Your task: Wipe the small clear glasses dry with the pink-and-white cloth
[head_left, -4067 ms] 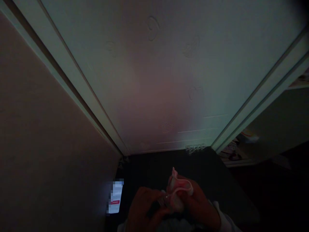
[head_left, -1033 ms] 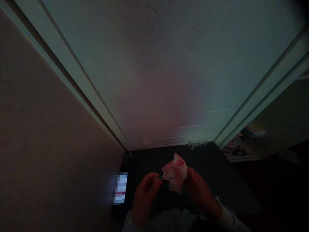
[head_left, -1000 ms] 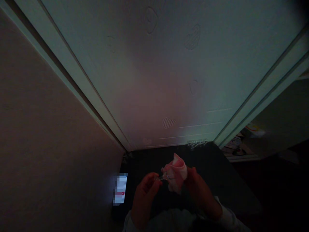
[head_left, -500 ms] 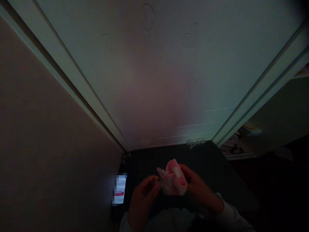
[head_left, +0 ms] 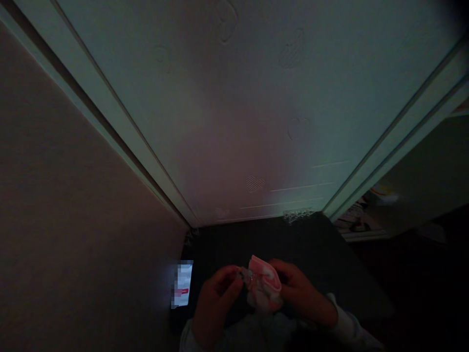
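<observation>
A small piece of pink and white cloth hangs between my hands over the dark tabletop. My right hand is closed on its right edge, fingers partly behind the fabric. On the other side my left hand pinches a small, pale, glinting piece at the cloth's left end; its shape is too dim to make out. Folds and a rolled rim show on the cloth's upper right.
A lit phone stands at the left edge of the dark table. Small clear pieces lie along the back edge. Behind rises a pale panel with raised hearts. Items sit on a shelf at right.
The cloth has dropped slightly and turned, with its folds lying differently. My right hand has moved a little lower with it, while my left hand has barely moved.
</observation>
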### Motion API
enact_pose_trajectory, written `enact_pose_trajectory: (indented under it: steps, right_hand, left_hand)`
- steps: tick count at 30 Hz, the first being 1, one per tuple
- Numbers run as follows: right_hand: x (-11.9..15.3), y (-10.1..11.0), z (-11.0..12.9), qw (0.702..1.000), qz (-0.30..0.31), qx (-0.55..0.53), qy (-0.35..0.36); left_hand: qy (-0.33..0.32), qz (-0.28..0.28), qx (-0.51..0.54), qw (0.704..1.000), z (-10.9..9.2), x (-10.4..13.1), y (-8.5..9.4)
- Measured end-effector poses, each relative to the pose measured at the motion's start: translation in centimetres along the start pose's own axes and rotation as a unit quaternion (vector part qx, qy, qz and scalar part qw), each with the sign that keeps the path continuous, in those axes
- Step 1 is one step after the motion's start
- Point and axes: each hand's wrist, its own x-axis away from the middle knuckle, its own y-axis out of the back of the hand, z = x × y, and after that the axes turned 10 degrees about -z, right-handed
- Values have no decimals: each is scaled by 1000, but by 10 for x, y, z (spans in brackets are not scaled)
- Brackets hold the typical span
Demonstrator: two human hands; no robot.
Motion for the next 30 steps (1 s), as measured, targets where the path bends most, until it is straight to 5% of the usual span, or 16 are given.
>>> enact_pose_trajectory:
  steps: [18,24,30]
  right_hand:
    - [-1,5,-7,996,-66,-39,49]
    - [-3,-1,-1,994,-60,-60,-67]
    - [-12,11,-9,978,-191,65,56]
  left_hand:
    - [40,-44,67,996,4,2,-7]
    - [34,-46,59,997,6,2,-7]
    - [29,-65,41,997,5,4,-5]
